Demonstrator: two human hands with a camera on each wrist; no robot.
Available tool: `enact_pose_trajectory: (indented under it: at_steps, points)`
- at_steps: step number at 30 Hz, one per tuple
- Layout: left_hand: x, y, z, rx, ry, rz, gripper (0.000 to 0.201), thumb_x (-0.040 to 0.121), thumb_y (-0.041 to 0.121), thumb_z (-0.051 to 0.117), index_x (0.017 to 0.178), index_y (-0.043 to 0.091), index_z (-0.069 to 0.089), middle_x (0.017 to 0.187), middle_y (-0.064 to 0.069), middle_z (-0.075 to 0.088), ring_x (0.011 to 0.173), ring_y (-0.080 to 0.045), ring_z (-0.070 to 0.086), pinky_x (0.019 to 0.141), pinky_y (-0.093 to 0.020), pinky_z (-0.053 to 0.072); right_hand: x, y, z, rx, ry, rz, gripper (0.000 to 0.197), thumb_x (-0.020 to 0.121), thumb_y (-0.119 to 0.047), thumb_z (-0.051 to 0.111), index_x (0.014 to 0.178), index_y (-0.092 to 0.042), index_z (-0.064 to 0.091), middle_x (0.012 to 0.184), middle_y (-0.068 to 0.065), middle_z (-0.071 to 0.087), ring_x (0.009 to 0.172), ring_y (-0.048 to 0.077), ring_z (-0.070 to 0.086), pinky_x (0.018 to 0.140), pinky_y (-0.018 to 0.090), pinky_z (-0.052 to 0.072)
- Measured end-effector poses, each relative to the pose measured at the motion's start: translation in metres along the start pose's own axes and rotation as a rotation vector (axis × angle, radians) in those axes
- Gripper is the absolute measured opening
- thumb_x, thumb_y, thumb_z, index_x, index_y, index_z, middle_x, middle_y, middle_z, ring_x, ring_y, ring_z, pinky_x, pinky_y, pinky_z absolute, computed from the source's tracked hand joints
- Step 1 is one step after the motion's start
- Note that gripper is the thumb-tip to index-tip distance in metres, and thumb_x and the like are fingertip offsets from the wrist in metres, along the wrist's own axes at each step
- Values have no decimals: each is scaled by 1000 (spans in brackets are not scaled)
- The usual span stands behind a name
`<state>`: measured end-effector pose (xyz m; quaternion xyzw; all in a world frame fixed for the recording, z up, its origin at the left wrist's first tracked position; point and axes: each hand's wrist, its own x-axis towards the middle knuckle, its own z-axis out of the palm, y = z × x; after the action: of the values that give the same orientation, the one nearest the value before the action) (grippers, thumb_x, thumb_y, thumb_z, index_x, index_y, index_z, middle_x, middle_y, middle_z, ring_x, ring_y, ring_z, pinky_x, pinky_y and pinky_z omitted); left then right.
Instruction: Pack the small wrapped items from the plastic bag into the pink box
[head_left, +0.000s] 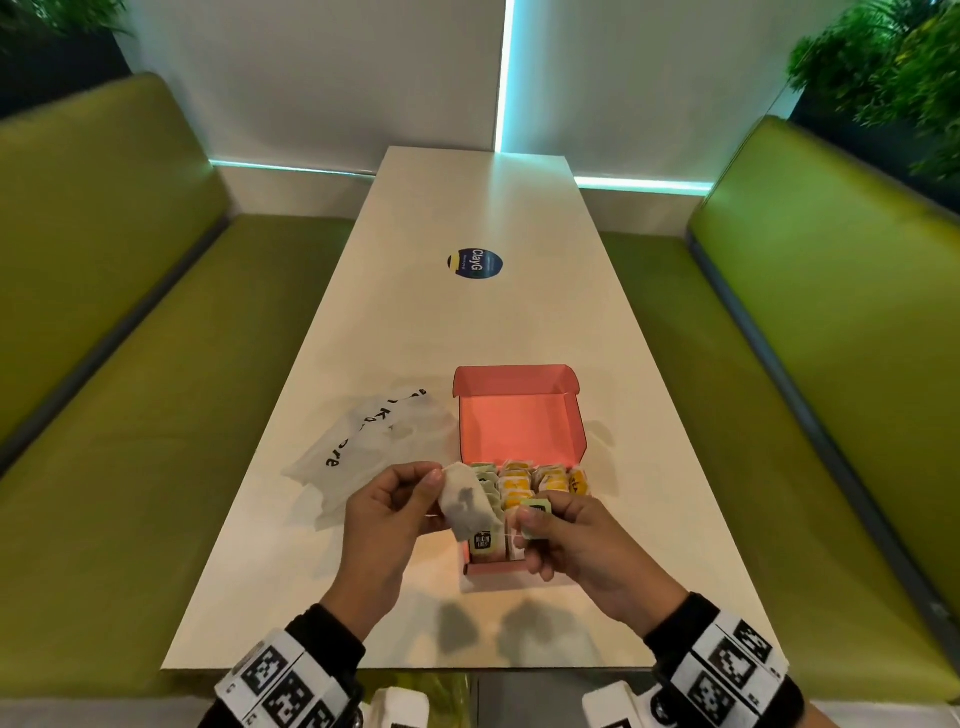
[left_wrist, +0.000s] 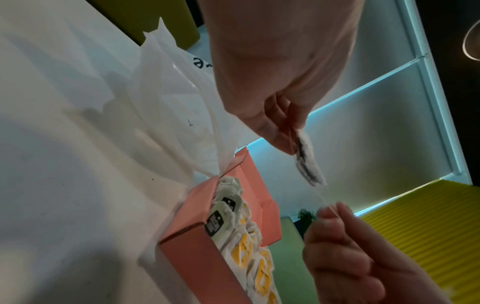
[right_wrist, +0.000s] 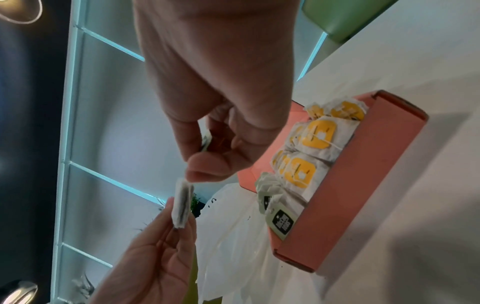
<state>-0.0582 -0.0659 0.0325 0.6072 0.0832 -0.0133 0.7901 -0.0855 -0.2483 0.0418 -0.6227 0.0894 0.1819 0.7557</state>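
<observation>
Step in hand: a judgement — one tea bag is being readied over the pink box (head_left: 519, 431) for the green-tagged row at its left; gather the slack string against the pouch first, so it cannot snag on the rows already standing, then slide it in upright.
Table (head_left: 467, 322): carries the box, lid open and leaning away, and the plastic bag (head_left: 363, 447) lying crumpled just left of it.
Box contents: yellow-tagged bags at right, green-tagged at left, packed on edge.
Left hand (head_left: 384, 506): pinches the upper edge of the tea bag (head_left: 465, 504), thumb against fingertips.
Right hand (head_left: 566, 540): pinches the green paper tag (head_left: 535, 514), other fingers curled.
Tea bag: white gauzy pouch, dark leaves showing through, held above the box's near left corner.
String (left_wrist: 322, 197): thin, drawn taut from pouch to tag.
</observation>
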Motion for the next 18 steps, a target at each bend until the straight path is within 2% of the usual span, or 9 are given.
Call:
enact_pose_trajectory:
  at_steps: [3,5,8,11,14,18]
  points:
    - [3,2,-5,-12,62,17,11,86,-2,58,85,7,65,63,1,70,58,-8,65,56,-24,58,-6,-5,-9,-12,-97,14,10,79,-15,69,73,-9,63,60,5,59,44,14,53,41,19,40]
    - [4,2,-7,-32,86,8,11,84,-3,61,86,7,65,61,0,69,55,-10,64,56,-24,58,-11,-7,-15,-72,-193,-6,9,79,-16,67,71,-13,66,61,3,61,47,14,54,44,19,42]
    - [3,1,-3,-68,96,-15,13,84,-3,61,87,9,64,63,-5,67,54,-14,63,56,-24,57,-14,-8,-16,-186,-300,-25,5,79,-19,67,76,-16,69,70,4,63,55,15,57,50,21,44]
    - [2,1,3,-77,100,-8,15,87,-2,58,90,11,63,74,-9,64,60,-18,65,59,-27,57,-12,-6,-10,-270,-367,-14,8,83,-10,65,83,-17,70,75,1,68,58,14,60,52,21,46]
    - [3,2,7,-55,93,32,18,90,0,55,92,16,62,82,-7,64,69,-18,63,67,-29,57,-11,-6,-9,-279,-382,-25,12,83,-2,64,85,-14,67,75,1,68,57,13,61,51,20,46]
    - [7,2,-2,35,80,49,17,88,5,58,93,20,65,86,-9,63,82,-22,59,80,-36,53,-12,-18,-17,-152,-300,-136,13,78,-8,70,85,-7,58,71,6,68,52,16,61,48,22,45]
